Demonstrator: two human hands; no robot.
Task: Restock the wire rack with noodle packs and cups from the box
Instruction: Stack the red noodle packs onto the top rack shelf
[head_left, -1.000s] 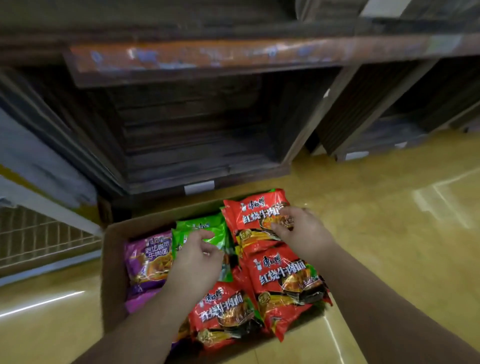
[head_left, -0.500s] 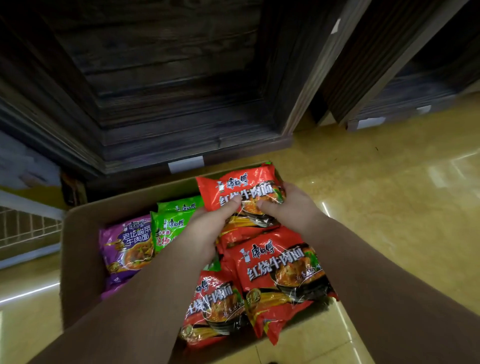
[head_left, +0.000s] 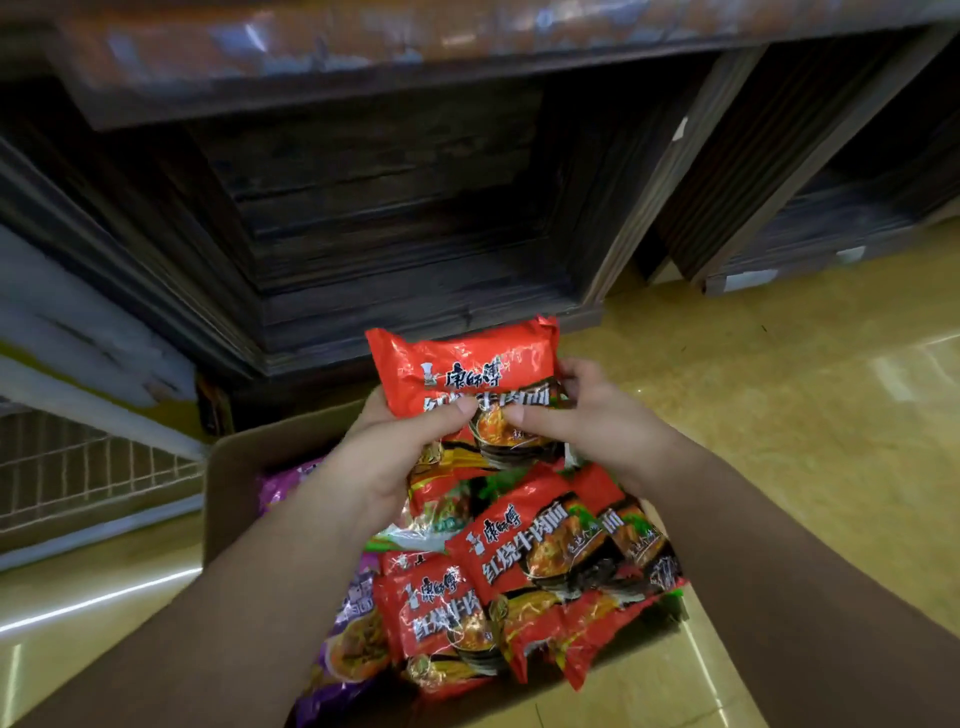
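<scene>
A red noodle pack (head_left: 467, 369) is held up above the cardboard box (head_left: 234, 478). My left hand (head_left: 395, 452) grips its left side with the thumb across the front. My right hand (head_left: 587, 415) grips its right side the same way. Inside the box lie more red noodle packs (head_left: 524, 551), a purple pack (head_left: 353, 639) at the left and a green pack (head_left: 410, 540) mostly buried. Part of the white wire rack (head_left: 78, 478) shows at the far left, low down. No cups are visible.
A dark wooden shelf unit (head_left: 395, 218) with an open lower bay stands right behind the box. A second wooden unit (head_left: 810, 218) stands to the right. The glossy yellow floor (head_left: 779, 415) stretches to the right of the box.
Both hands have lifted the red pack up out of the box. A second earlier my left hand lay on the green pack; it has joined the right on the red one.
</scene>
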